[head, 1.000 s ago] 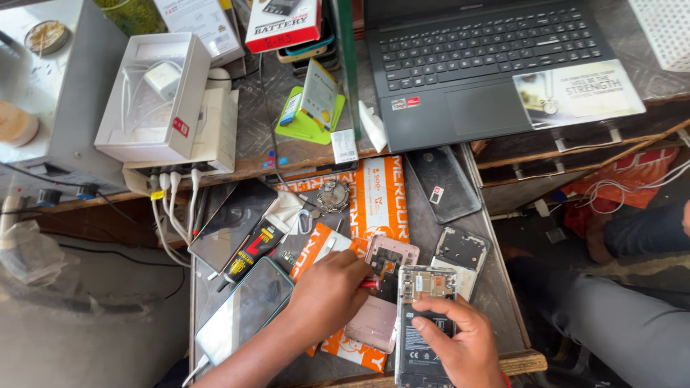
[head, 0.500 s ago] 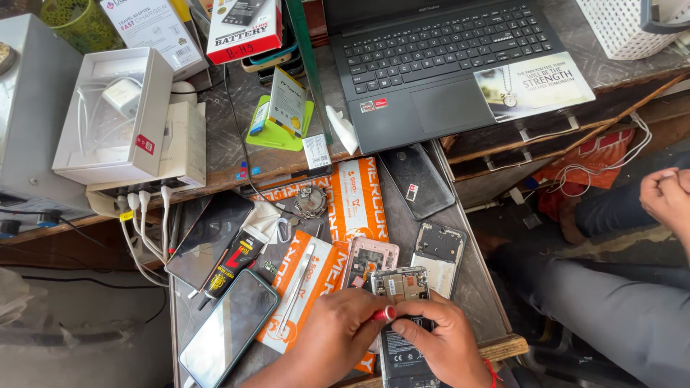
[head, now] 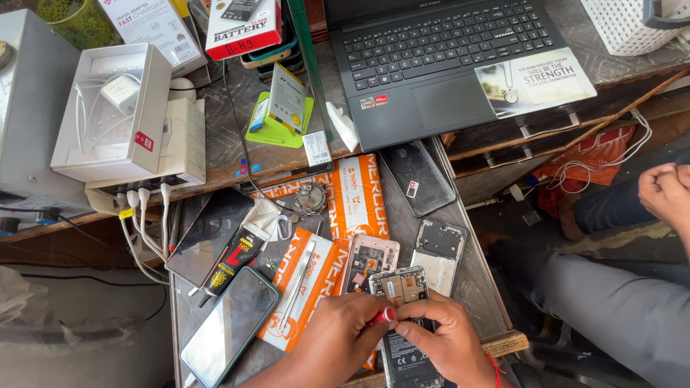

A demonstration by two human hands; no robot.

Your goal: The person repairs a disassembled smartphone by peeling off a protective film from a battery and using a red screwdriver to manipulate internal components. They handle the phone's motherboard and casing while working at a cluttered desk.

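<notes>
An opened phone (head: 405, 316) with its back off lies near the front edge of the grey work surface (head: 474, 302), circuit board and dark battery showing. My left hand (head: 338, 341) pinches a small red-tipped tool (head: 383, 315) over the phone's middle. My right hand (head: 444, 341) rests on the phone's right side and steadies it, fingers bent around its edge. A pink phone frame (head: 369, 257) lies just above my left hand. To the right of that sits another opened phone shell (head: 437, 248).
Orange packets (head: 356, 194), tweezers (head: 297, 284), a glue tube (head: 228, 266) and a dark-screened phone (head: 228, 327) lie left. A black phone back (head: 417, 176), laptop (head: 438, 57), open white box (head: 108, 115) and chargers sit farther off. Another person's hand (head: 665, 194) and grey-trousered leg (head: 611, 302) are at right.
My left hand moved right from the pink frame onto the opened phone, now holding the red-tipped tool beside my right hand. The view shifted, bringing another person's hand into the right edge.
</notes>
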